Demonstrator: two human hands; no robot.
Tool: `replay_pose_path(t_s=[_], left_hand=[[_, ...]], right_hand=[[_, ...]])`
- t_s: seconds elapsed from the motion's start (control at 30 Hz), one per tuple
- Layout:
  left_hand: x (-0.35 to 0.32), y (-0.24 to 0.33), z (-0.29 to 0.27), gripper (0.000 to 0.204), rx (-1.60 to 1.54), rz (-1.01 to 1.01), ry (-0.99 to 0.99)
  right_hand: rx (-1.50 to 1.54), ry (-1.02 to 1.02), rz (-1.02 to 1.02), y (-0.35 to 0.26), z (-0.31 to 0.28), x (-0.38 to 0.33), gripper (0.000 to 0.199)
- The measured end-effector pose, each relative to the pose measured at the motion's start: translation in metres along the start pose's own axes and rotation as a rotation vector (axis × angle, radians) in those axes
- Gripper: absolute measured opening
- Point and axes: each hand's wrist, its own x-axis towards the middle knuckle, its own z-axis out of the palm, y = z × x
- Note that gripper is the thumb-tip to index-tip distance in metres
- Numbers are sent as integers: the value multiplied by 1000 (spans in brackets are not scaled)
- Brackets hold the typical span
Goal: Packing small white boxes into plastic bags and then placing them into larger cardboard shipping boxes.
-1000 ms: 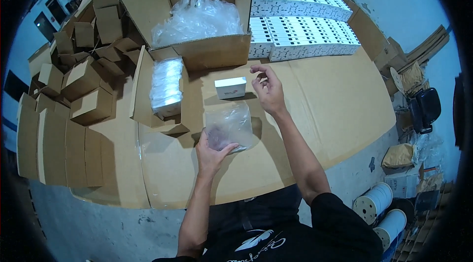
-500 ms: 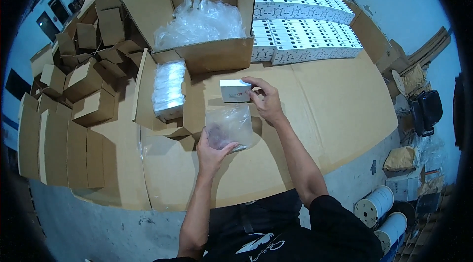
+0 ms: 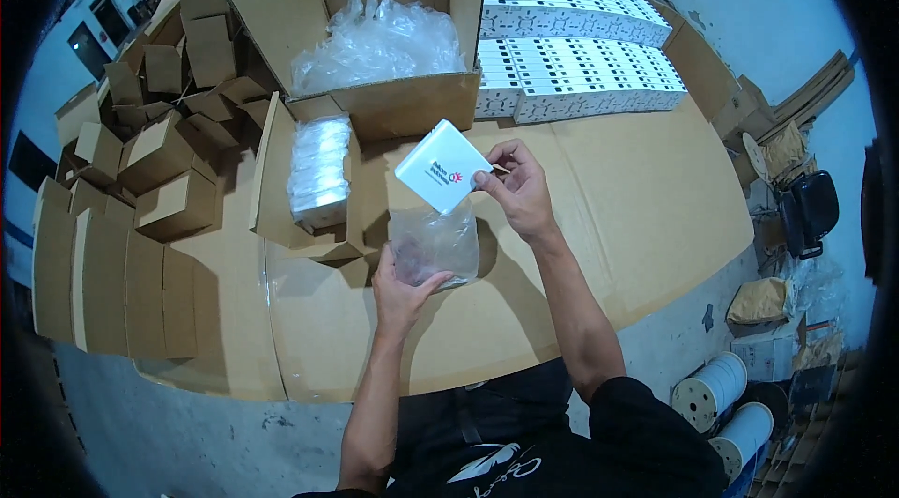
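Pinched at its right corner by my right hand [image 3: 518, 187] is a flat white square box [image 3: 438, 161] with small dark and red print on its face. It is tilted, one corner pointing down at the mouth of a clear plastic bag [image 3: 448, 240]. My left hand [image 3: 405, 290] grips that bag from below, thumb across its lower edge. Left of the bag, an open cardboard carton [image 3: 264, 181] holds a row of bagged white boxes [image 3: 318, 165]. I cannot tell whether the tilted box touches the bag.
Behind stands a large cardboard box [image 3: 393, 109] heaped with clear plastic bags [image 3: 382, 44]. Stacked rows of white boxes [image 3: 599, 103] fill the back right of the cardboard-covered table [image 3: 646, 217]. Open cartons [image 3: 173, 156] pile up at the left; cable spools [image 3: 707, 390] stand on the floor at right.
My right hand has turned the white box from edge-on to tilted, so its broad printed face shows above the bag. My left hand and the bag have barely moved.
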Motion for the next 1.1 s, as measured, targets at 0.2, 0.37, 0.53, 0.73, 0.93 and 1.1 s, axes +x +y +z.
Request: replay_pose_path(t_s=[0.2,0.37,0.53,0.73,0.93,1.1], left_hand=[[0,-2,0,71,4,-15,10],[0,2,1,71,20,-5,25],[0,7,-1,69,56,-6,2],[0,8,-2,70,95,-41,-42],[0,1,1,69,-6,-33,5],[2,8,4,46,-283,-63,21]], right_hand=[[-18,-69,7,4,-13,-2,26],[12,-124,31,8,-16,-2,26],[30,-153,43,12,-17,-3,26],[-24,-200,123,10,-14,-3,25],[-154,-283,214,8,-8,2,19],[-101,-258,343,-2,-2,2,16]])
